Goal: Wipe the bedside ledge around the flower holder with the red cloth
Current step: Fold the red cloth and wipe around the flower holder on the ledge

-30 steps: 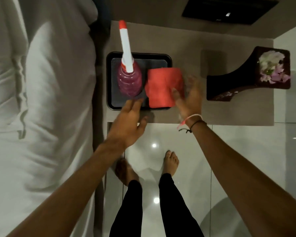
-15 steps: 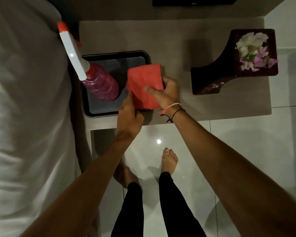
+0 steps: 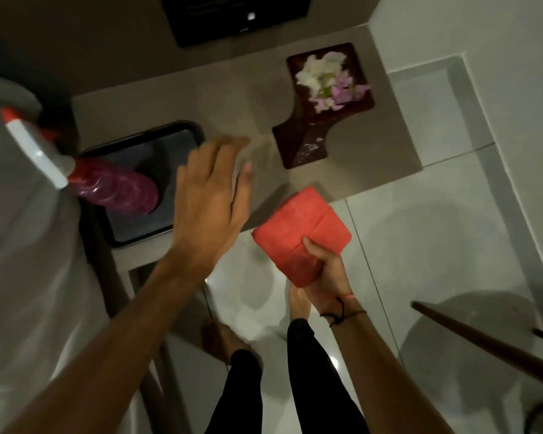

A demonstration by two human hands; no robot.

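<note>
The folded red cloth (image 3: 300, 231) is held in my right hand (image 3: 323, 274), lifted off the ledge and over the white floor just in front of the ledge's near edge. My left hand (image 3: 210, 195) hovers open with fingers spread above the beige bedside ledge (image 3: 239, 101), between the tray and the flower holder. The dark brown flower holder (image 3: 314, 133) stands at the ledge's right part, with white and pink flowers (image 3: 329, 79) in its square top.
A black tray (image 3: 138, 233) on the ledge's left holds a pink spray bottle (image 3: 113, 189) with a white and red nozzle. White bedding (image 3: 22, 261) fills the left. A dark wall panel (image 3: 235, 17) is behind. A brown stick (image 3: 483, 339) crosses the floor at lower right.
My right hand has lifted the red cloth off the tray's edge and drawn it back over the floor. My left hand let go of the cloth and spread open over the ledge.
</note>
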